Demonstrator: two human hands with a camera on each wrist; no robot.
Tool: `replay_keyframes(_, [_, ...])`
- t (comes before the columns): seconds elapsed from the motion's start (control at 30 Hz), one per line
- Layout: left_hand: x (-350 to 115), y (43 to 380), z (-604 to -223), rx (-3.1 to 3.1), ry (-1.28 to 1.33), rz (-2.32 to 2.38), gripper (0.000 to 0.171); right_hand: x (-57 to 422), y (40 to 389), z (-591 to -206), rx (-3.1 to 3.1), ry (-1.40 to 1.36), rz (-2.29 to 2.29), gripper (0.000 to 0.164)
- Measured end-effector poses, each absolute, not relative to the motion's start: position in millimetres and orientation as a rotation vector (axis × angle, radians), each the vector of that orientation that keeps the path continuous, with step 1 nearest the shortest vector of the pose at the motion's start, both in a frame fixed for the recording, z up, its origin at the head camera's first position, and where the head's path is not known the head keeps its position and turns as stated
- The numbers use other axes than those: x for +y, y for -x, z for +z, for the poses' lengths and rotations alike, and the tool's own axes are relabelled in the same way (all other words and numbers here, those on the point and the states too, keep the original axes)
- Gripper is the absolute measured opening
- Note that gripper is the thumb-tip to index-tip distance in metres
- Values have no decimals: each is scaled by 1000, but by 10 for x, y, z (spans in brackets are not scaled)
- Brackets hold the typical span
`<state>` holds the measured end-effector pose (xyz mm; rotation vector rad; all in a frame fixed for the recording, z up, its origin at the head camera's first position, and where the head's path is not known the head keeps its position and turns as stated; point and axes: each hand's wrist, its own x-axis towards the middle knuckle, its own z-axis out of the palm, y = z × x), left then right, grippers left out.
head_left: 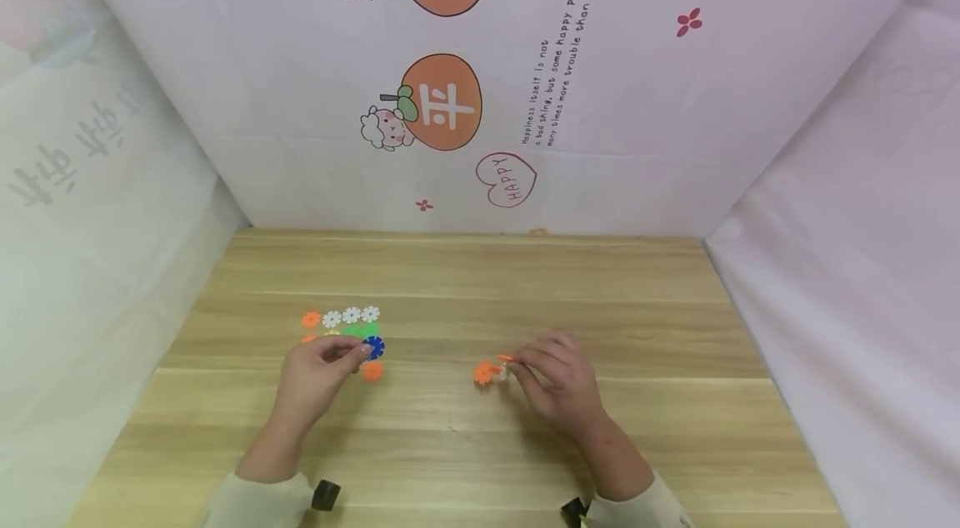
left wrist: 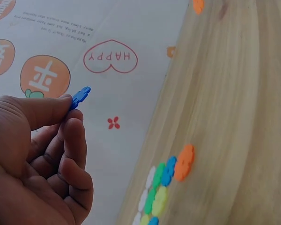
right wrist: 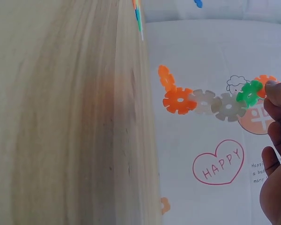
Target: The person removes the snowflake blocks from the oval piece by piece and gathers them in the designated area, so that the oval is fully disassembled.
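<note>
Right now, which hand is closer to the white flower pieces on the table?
Left. The left hand is just on the near side of the white flower pieces; the right hand is well off to their right, pinching a chain.

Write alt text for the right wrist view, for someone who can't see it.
The right hand pinches an orange disc ending a chain of notched discs in orange, green and translucent grey. Behind is a white backdrop with a red heart reading HAPPY; a wooden tabletop fills the left.

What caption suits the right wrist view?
Right hand's fingers pinch a chain of notched orange, green and whitish discs.
</note>
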<state>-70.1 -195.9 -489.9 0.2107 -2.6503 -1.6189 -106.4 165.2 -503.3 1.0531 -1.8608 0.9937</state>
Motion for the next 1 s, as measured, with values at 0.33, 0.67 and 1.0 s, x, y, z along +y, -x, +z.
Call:
replay_keyframes(0.33, [-2118, 678, -5046, -2728, -209, -1472, 28, 1649, 1073, -5029, -1864, -1057, 1006, 7])
replay_keyframes(0.67, [-2176, 679, -5124, -2840, -339, -1395, 26, 1650, 1072, -5020, -1852, -1067, 1002, 6])
replay_keyframes(1.0, [-2271, 680, -5236, -2913, -340, -1296, 24, 1654, 1064, -5019, -1850, -1067, 1009, 4])
